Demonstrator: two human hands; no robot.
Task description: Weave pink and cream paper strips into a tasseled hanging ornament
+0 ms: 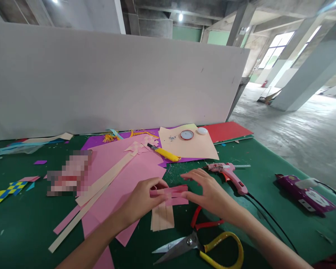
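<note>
My left hand (149, 196) pinches the left end of some short pink paper strips (177, 191) between thumb and fingers. Over their right end is my right hand (203, 185), its fingers stretched out and apart; whether its thumb touches the strips I cannot tell. Just below the pink strips, short beige paper strips (162, 217) hang or lie side by side. A pair of scissors (194, 241) with red and yellow handles lies open beneath my right hand. Beside that hand is a pink glue gun (231, 175) with a clear stick in its back.
Pink sheets (123, 170) spread at left, under long beige strips (100, 186) and a yellow utility knife (166, 152). Behind, a beige sheet (187, 149) bears a round dial (187, 135). A purple corded device (305, 192) lies right. A white panel (114, 82) borders the green table (257, 157).
</note>
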